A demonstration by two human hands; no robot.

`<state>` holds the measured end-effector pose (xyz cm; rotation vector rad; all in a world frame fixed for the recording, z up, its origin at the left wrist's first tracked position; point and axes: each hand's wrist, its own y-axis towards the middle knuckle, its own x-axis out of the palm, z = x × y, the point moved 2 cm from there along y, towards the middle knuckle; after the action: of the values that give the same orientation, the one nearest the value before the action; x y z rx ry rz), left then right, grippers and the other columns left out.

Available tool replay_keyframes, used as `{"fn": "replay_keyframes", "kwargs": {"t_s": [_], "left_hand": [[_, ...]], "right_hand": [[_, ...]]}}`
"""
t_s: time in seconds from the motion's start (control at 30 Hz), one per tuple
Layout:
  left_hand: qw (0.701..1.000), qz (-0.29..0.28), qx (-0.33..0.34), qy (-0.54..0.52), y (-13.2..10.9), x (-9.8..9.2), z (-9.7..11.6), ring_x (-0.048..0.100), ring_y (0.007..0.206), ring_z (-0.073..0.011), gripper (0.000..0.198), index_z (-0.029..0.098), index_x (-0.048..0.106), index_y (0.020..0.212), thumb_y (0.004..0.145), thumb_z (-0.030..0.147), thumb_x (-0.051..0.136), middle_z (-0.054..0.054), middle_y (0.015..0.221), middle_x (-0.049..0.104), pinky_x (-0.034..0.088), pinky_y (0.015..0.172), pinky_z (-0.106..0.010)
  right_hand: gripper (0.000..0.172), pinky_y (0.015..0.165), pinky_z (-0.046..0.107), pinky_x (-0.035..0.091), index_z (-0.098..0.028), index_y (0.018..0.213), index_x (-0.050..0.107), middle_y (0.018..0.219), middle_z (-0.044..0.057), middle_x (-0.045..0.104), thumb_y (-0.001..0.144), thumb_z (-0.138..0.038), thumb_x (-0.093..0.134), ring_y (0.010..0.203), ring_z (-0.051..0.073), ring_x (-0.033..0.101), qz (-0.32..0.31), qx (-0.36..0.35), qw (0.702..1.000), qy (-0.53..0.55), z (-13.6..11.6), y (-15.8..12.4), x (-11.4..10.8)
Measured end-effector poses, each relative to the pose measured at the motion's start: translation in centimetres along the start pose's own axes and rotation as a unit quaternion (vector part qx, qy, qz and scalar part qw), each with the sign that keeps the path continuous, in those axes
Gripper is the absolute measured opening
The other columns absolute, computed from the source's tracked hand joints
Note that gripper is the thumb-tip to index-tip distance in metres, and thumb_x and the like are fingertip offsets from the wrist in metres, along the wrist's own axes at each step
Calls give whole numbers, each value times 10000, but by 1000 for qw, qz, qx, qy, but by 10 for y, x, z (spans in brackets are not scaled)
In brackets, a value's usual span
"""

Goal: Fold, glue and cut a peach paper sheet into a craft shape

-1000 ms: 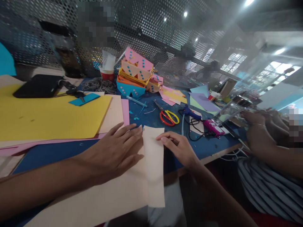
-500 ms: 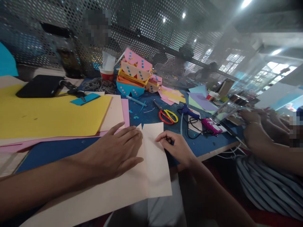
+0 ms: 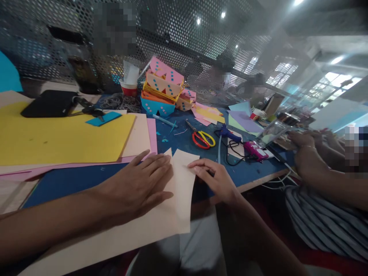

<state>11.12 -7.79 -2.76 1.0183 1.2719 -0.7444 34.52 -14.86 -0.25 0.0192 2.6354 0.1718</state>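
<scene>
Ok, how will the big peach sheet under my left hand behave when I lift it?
The peach sheet is probably light, since it looks thin. It may hinge at the apparent crease beside your left hand. Its near part could droop, as it overhangs the table.

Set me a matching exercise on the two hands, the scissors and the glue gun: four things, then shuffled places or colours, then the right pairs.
1. Left hand
2. Scissors
3. Right hand
4. Glue gun

A. Blue
B. At the right edge of the cream sheet
C. Spread palm down on the cream sheet
D. Red and yellow handles

Pairs: 1-C, 2-D, 3-B, 4-A
</scene>
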Motion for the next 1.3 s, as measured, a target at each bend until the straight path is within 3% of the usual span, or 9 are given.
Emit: {"fn": "replay_keyframes", "kwargs": {"t_s": [0.2, 0.3, 0.47, 0.6, 0.83, 1.03, 1.3], "left_hand": [[1000, -8, -2, -17, -3, 2, 0, 241, 1503, -256, 651, 192, 367, 1512, 1009, 604, 328, -66, 1618, 323, -1, 1231, -441], [1000, -9, 2, -22, -3, 3, -1, 245, 1502, -242, 638, 209, 359, 1516, 1011, 597, 331, -57, 1621, 317, 11, 1229, -429], [1000, -1, 7, -6, -5, 6, 0, 236, 1505, -259, 645, 195, 359, 1518, 1013, 594, 328, -91, 1622, 307, -11, 1214, -469], [1000, -7, 13, -1, -5, 6, 1, 231, 1507, -274, 630, 188, 372, 1513, 1021, 574, 305, -106, 1625, 290, -21, 1208, -502], [1000, -16, 8, -12, -5, 4, 0, 220, 1512, -251, 639, 219, 384, 1506, 1007, 612, 310, -82, 1634, 277, -33, 1209, -473], [1000, -15, 4, -21, -4, 4, -1, 232, 1508, -257, 630, 222, 392, 1496, 1005, 610, 318, -93, 1609, 338, -14, 1214, -489], [999, -16, -2, -32, -4, 2, 2, 271, 1490, -283, 636, 197, 391, 1497, 1009, 596, 307, -104, 1584, 384, 50, 1214, -512]], "right_hand": [[311, 745, 239, 494, -234, 1235, 676, 889, 13, 726, 1017, -370, 500, 807, 128, 651, -28, -45, 997, 62, 1, -3, -1], [298, 759, 245, 489, -220, 1174, 697, 911, 20, 720, 1012, -384, 509, 813, 132, 650, -29, -49, 997, 46, 0, -4, -3], [298, 705, 229, 462, -185, 963, 725, 900, 27, 704, 993, -401, 522, 776, 125, 627, 27, -26, 999, 3, 4, 0, -4], [209, 651, 218, 441, -177, 892, 700, 812, 6, 677, 922, -368, 624, 708, 115, 587, 45, -2, 999, -2, 10, 2, 1], [164, 627, 217, 415, -192, 994, 702, 832, 1, 658, 900, -239, 576, 679, 107, 531, 46, 3, 998, -41, 9, -1, 3], [170, 585, 210, 380, -191, 946, 710, 780, -14, 644, 883, -179, 553, 628, 96, 485, 54, 1, 996, -64, 9, -3, 3], [206, 663, 217, 435, -207, 1021, 731, 944, 9, 714, 960, -313, 565, 733, 108, 586, 41, -27, 999, -18, 1, -10, 2]]}}
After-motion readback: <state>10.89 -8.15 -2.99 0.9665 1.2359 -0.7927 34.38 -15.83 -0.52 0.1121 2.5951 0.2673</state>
